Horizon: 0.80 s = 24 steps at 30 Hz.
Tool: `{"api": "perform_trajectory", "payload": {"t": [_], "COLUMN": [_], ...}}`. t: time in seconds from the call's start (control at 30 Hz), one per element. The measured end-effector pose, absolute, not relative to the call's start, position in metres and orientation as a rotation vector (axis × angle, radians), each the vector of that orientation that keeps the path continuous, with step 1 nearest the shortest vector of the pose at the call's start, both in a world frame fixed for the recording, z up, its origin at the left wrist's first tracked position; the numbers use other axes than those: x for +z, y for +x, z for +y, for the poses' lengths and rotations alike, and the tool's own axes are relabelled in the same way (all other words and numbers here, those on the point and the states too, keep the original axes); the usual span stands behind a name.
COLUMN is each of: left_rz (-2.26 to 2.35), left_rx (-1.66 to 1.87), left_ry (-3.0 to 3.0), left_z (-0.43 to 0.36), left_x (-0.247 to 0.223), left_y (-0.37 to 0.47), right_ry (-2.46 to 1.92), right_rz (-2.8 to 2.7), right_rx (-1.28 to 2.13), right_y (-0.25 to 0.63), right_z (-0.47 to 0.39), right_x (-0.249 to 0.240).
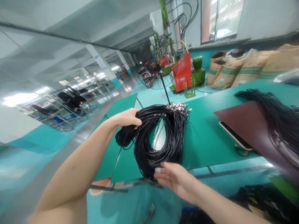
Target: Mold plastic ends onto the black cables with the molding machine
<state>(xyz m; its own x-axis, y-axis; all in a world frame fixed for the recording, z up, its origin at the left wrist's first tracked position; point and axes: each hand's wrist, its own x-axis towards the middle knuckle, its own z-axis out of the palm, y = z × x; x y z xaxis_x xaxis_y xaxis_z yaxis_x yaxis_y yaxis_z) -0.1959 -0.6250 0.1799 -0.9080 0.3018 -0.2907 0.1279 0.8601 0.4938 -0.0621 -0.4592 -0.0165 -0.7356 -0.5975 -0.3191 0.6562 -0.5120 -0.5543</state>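
Observation:
A thick looped bundle of black cables [142,155] lies on the green table, with bright metal ends [179,108] gathered at its far side. My left hand [130,119] is closed round the bundle's upper left part, thumb on top and the other fingers hidden underneath. At the near edge of the loop, my right hand [174,180] has its fingers stretched out against the cables, not wrapped round them. A pale band circles one of its fingertips. A smaller coil of black cable [126,137] sticks out below my left hand.
More black cables [263,102] lie on a dark red board [245,119] at the right of the green table [203,140]. A phone-like object [235,136] and scissors-like handles [241,151] are near the board. Beyond stand a fan [155,73], a red machine [183,73] and brown sacks [230,73].

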Motion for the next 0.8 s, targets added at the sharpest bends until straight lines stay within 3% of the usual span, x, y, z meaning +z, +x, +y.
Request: {"api": "perform_trajectory", "payload": {"t": [0.13,0.4,0.67,0.8], "left_rz": [2.675,2.71,2.729,2.595], "left_rx": [0.684,0.738,0.371,0.351], "left_ry": [0.356,0.518,0.639,0.611], "left_z": [-0.625,-0.606,-0.603,-0.629], "left_x": [0.165,0.078,0.044,0.007], "left_y": [-0.187,-0.14,-0.108,-0.097], "right_ry": [0.378,-0.057,0.477,0.457], "right_rz": [0.582,0.759,0.604,0.661], "right_rx": [-2.449,-2.552,-2.479,-2.5], "right_y": [-0.106,-0.12,-0.163,-0.209], "right_z": [-0.483,-0.473,-0.453,-0.438], "right_x": [-0.019,0.012,-0.005,-0.01]}}
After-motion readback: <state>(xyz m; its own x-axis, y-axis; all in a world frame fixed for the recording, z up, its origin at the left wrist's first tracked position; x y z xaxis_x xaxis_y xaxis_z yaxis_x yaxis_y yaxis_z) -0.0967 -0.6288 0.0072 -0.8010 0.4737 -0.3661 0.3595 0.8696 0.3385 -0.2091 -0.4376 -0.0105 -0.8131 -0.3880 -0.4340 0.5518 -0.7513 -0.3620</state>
